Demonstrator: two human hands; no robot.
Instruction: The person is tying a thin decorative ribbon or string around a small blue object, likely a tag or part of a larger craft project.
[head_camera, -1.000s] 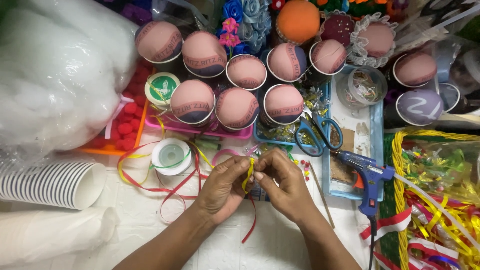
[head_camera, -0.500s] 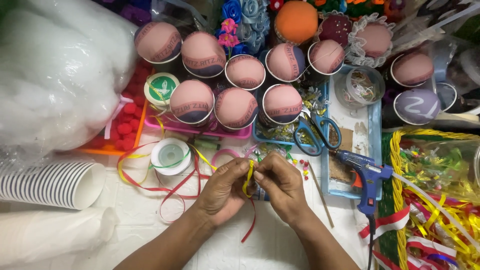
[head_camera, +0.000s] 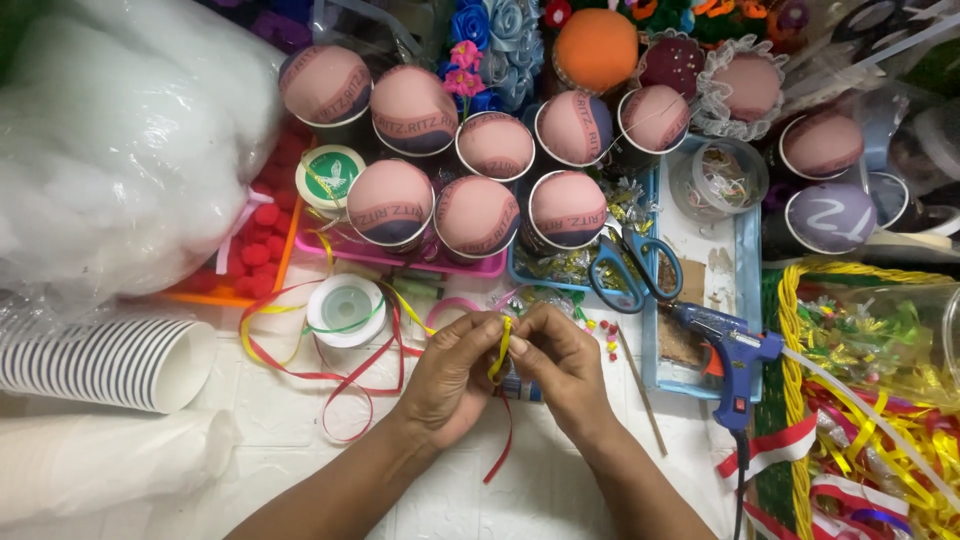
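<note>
Head view, hands: the left hand (head_camera: 452, 372) and right hand (head_camera: 556, 362) meet at the fingertips over the white worktop (head_camera: 300, 440), both pinched shut on a short piece of yellow ribbon (head_camera: 499, 352).
Head view, ribbon: the yellow ribbon stands nearly upright between the two thumbs, bent into a small loop; a red ribbon (head_camera: 352, 392) trails out below and to the left of the hands.
Head view, surroundings: a white ribbon spool (head_camera: 346, 309) lies just left of the hands, a stack of paper cups (head_camera: 100, 362) further left, blue-handled scissors (head_camera: 634, 268) and a blue glue gun (head_camera: 735, 360) to the right, pink-topped cups (head_camera: 477, 216) behind.
Step in hand: by the look of it, the ribbon is being folded or knotted into a small bow.
Next move: it likely calls for a steady pinch at the loop's base while the free end is drawn through or fixed, so the loop does not spring open.
</note>
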